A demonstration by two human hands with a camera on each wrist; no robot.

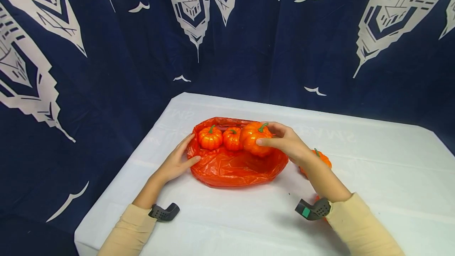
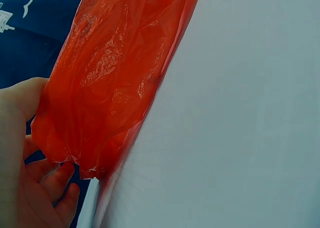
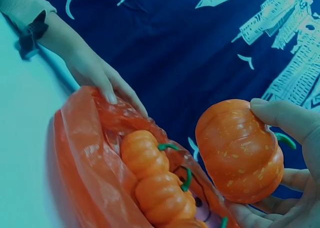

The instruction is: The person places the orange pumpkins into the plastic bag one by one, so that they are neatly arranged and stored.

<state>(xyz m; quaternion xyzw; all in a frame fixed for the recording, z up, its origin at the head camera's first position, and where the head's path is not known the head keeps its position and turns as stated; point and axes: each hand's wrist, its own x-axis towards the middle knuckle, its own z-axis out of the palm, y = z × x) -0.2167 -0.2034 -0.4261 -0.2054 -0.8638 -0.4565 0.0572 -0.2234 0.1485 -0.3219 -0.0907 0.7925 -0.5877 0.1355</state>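
The pumpkin (image 1: 250, 137) is grasped by the right hand (image 1: 288, 142) over the red bag (image 1: 227, 171), which the relaxed left hand (image 1: 175, 164) touches, probably for steadying.

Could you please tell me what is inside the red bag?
The red bag holds at least two orange pumpkins and a pink patch, partly covered; whatever lies beneath them is hidden.

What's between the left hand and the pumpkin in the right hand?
In the head view, two more pumpkins sit side by side inside the red bag.
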